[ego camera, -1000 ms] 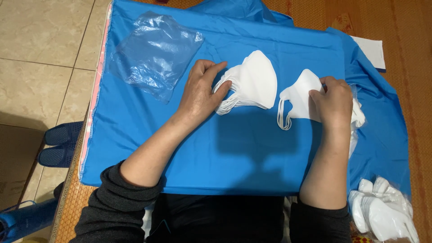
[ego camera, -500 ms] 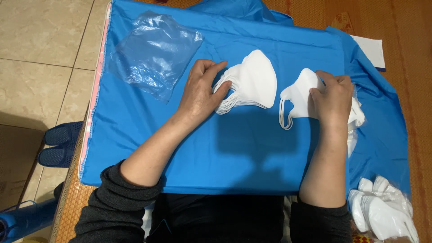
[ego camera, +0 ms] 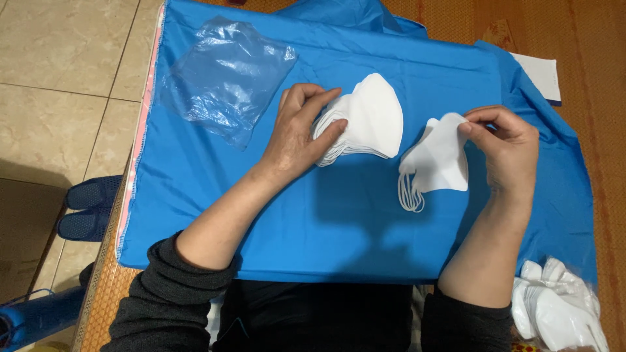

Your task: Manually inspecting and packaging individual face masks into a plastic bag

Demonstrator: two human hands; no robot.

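My left hand (ego camera: 301, 133) rests flat on a stack of folded white face masks (ego camera: 368, 119) lying on a blue cloth (ego camera: 339, 228). Its fingers press the stack's left edge. My right hand (ego camera: 505, 150) pinches the upper right edge of a smaller bunch of white masks (ego camera: 438, 160), held just above the cloth with the ear loops hanging at the lower left. The two mask piles sit side by side, a small gap apart.
A clear plastic bag (ego camera: 225, 75) lies on the cloth at the upper left. More white masks in a plastic wrap (ego camera: 557, 313) sit at the lower right on a woven mat (ego camera: 600, 98). Blue slippers (ego camera: 88, 208) stand on the tiled floor at left.
My right hand has lifted off the right mask bunch and now pinches its upper edge. The left hand stays on the stack.
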